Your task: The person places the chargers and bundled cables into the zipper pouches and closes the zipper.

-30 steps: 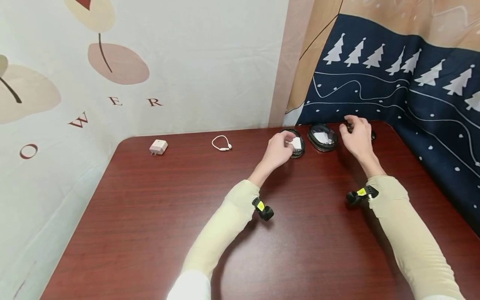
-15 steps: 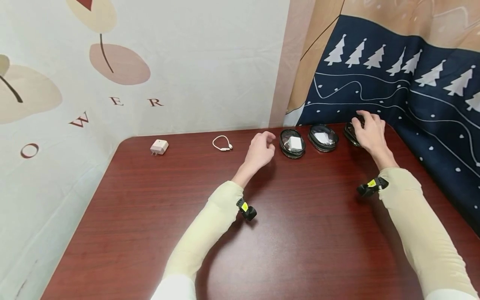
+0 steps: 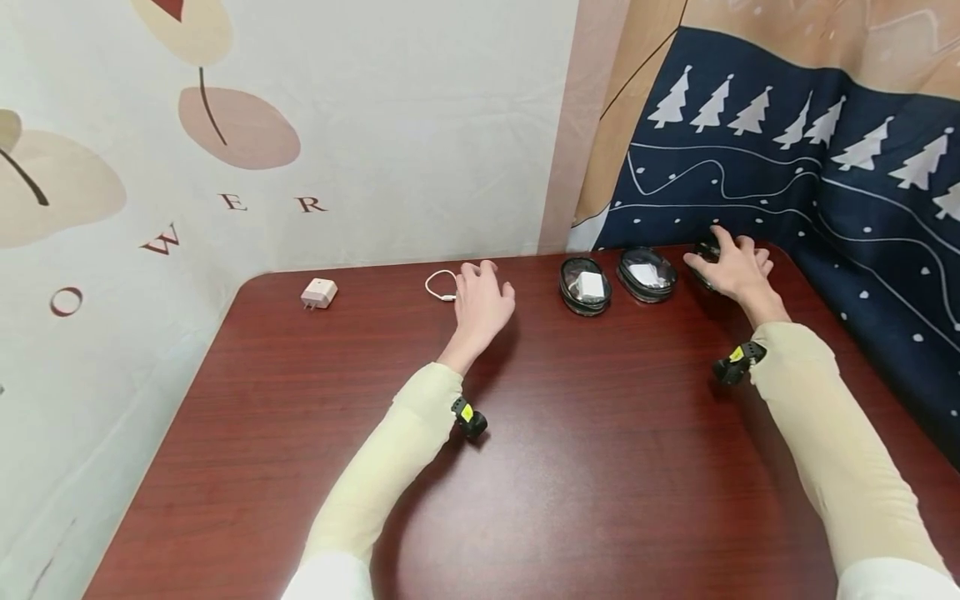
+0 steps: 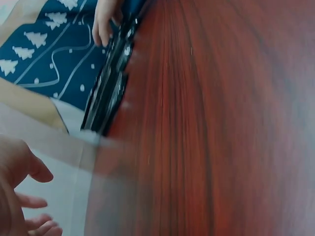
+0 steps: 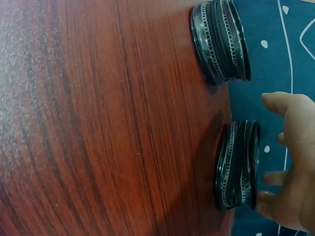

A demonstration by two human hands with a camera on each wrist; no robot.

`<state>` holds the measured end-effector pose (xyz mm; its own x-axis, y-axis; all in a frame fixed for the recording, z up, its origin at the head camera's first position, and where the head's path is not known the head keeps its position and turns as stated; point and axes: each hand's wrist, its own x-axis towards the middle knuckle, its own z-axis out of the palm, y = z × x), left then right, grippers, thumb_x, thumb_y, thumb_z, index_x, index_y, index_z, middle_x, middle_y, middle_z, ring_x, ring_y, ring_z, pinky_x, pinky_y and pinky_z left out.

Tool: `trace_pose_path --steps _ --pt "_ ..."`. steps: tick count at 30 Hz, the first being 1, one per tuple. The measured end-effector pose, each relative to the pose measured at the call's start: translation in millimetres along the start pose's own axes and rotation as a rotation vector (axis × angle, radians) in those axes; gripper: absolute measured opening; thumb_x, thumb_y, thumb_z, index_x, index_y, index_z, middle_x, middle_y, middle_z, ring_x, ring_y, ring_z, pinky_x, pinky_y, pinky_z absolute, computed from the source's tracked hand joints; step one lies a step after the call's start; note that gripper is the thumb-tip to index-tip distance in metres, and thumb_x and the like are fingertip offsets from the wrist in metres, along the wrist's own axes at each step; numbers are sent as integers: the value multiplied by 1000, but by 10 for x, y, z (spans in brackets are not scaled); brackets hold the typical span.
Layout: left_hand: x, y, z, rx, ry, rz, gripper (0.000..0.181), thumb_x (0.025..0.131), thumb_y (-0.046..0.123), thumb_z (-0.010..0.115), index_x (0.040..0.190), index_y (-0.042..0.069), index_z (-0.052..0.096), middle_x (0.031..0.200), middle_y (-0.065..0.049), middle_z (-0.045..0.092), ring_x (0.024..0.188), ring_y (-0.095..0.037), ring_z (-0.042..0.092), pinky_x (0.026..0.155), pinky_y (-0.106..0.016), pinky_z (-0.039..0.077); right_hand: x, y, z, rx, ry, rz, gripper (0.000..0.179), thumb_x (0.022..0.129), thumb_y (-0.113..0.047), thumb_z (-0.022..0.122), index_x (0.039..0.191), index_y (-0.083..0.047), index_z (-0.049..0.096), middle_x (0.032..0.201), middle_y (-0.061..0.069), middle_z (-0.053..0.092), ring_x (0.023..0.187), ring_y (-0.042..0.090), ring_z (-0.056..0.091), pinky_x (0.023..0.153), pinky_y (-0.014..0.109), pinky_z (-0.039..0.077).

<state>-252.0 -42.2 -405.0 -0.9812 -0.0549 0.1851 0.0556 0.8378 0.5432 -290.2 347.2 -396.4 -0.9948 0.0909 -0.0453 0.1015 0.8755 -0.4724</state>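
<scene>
Over the far edge of the table, my left hand (image 3: 482,302) hovers by a short white cable (image 3: 439,286), partly covering it, with fingers loosely bent and holding nothing. In the left wrist view that hand (image 4: 22,194) has its thumb and fingers apart. My right hand (image 3: 738,268) is spread above a round black zip case (image 3: 704,250) at the far right, mostly hidden behind it. The right wrist view shows that case (image 5: 238,164) just beside the spread fingers (image 5: 275,178). Two more black zip cases, the left one (image 3: 577,292) and the middle one (image 3: 647,275), stand between the hands, each showing something white.
A white plug adapter (image 3: 319,293) lies at the far left of the brown wooden table (image 3: 600,467). Hanging cloths back the table, pale (image 3: 420,125) on the left and dark blue with trees (image 3: 750,179) on the right.
My left hand has moved left from the left case to the white cable. My right hand has moved a little right over the far-right case, and its thumb has spread outward.
</scene>
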Motion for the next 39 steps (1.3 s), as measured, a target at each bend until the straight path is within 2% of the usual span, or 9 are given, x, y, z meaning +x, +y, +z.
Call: trace_pose_path --steps 5,11,16,20,23,30,33,36,39 --pt "82 -181 -78 127 61 -65 43 97 29 59 125 -1 49 124 -25 41 117 -43 40 97 -51 40 0 28 -20 -40 -31 6 90 98 -59 47 161 -10 5 147 49 6 128 71 11 106 74 6" --pt "163 -415 -131 158 71 -139 52 98 34 59 130 -3 43 135 -30 32 123 -44 31 94 -53 37 -10 95 -10 -44 -53 -12 87 98 -57 51 161 -12 12 146 49 10 123 69 18 101 75 18" --pt "240 -604 -127 219 70 -200 64 96 43 59 136 -4 40 143 -34 26 132 -47 26 101 -56 32 -28 102 8 -35 -68 -19 84 98 -53 54 161 -12 14 143 48 14 123 67 21 98 76 26" --pt "298 -718 -108 237 48 -260 82 92 51 63 143 -6 34 142 -33 28 131 -47 29 103 -56 31 -45 99 12 -17 -73 -8 86 98 -52 54 161 -11 12 143 47 15 123 66 21 96 77 28" --pt "330 -774 -105 212 34 -302 88 88 53 67 142 -9 33 135 -31 35 125 -45 35 101 -54 35 -58 100 16 -8 -78 0 88 98 -53 55 161 -11 10 143 47 13 124 65 20 97 77 28" --pt "364 -820 -171 89 -17 -321 65 89 30 65 132 -12 40 125 -31 46 118 -46 49 99 -52 44 -57 147 28 2 -75 16 93 97 -48 58 160 -6 4 143 48 13 127 65 16 101 77 23" --pt "352 -818 -211 41 -25 -300 53 89 18 62 127 -13 44 121 -31 48 112 -48 54 93 -52 49 -56 166 37 0 -64 44 98 96 -44 61 157 3 1 141 50 15 128 64 16 104 75 23" --pt "329 -814 -257 4 -24 -272 43 86 9 60 122 -12 49 117 -31 50 107 -49 57 88 -53 52 -56 174 46 -24 -49 64 101 93 -44 63 151 16 4 136 51 18 127 65 17 105 73 24" --pt "308 -822 -301 -10 -12 -241 32 83 3 60 112 -10 56 109 -30 58 100 -50 61 83 -53 54 -61 178 55 -28 -31 79 103 92 -45 65 146 22 8 133 52 18 126 66 19 106 72 25"
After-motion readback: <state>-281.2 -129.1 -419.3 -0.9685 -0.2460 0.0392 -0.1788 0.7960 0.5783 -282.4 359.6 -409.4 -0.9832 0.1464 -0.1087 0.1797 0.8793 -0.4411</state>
